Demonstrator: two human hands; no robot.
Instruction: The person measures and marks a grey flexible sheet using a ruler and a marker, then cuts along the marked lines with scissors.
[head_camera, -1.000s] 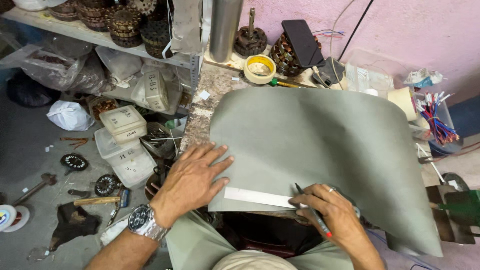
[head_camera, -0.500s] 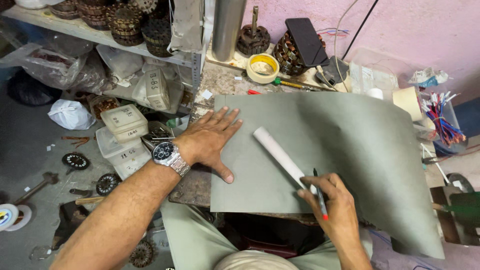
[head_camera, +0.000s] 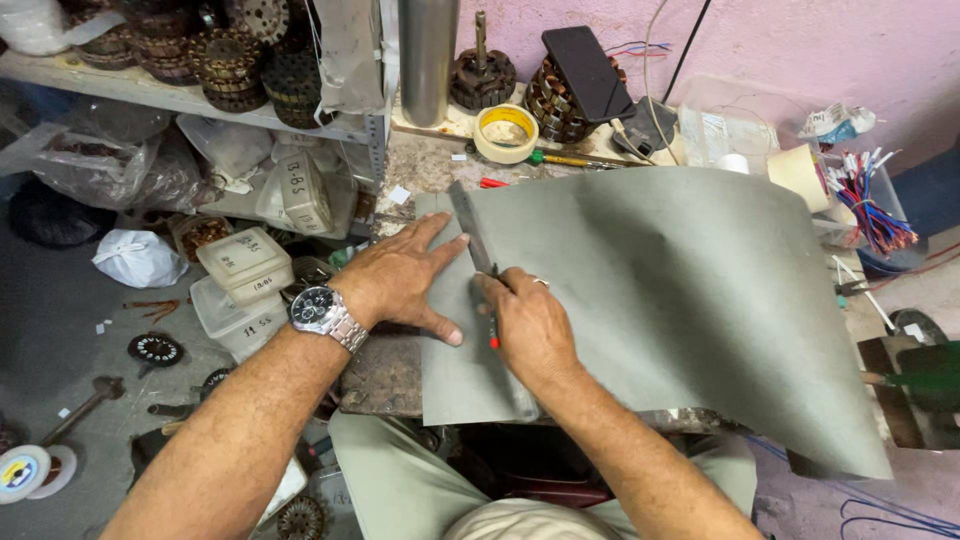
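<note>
Left hand: the left hand (head_camera: 400, 280), a metal wristwatch (head_camera: 322, 315) on its wrist, lies flat on the left edge of the grey-green sheet (head_camera: 660, 300), fingers spread beside the ruler.
Right hand: the right hand (head_camera: 530, 325) grips a red-tipped pen (head_camera: 492, 325) against the ruler.
Ruler: a metal ruler (head_camera: 470, 225) lies on the sheet near its left edge, running away from the person.
Bench: a roll of yellow tape (head_camera: 506, 133) and motor stators (head_camera: 555, 95) sit behind the sheet.
</note>
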